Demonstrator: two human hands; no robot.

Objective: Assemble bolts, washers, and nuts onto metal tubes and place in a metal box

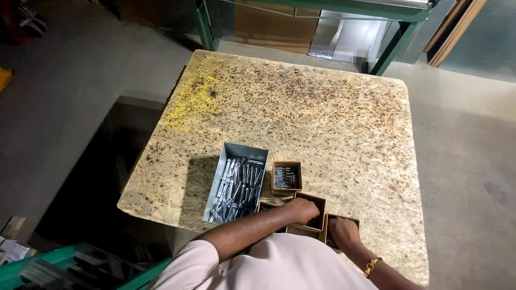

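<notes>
On a chipboard tabletop (322, 118) a long grey metal tray (232, 149) holds several shiny metal bolts (239, 188). Beside it to the right stands a small cardboard box (286, 164) with dark metal parts inside. Nearer to me sit more small cardboard boxes. My left hand (302, 209) reaches into one of them (318, 200), fingers curled down inside it. My right hand (342, 232) rests in the box (344, 218) at its right, with a gold bracelet (371, 265) on the wrist. What either hand holds is hidden.
A green metal frame (204, 27) stands behind the table with cardboard and a shiny sheet under it. Concrete floor surrounds the table. A dark opening lies at the left, and green metal parts (32, 268) at the bottom left.
</notes>
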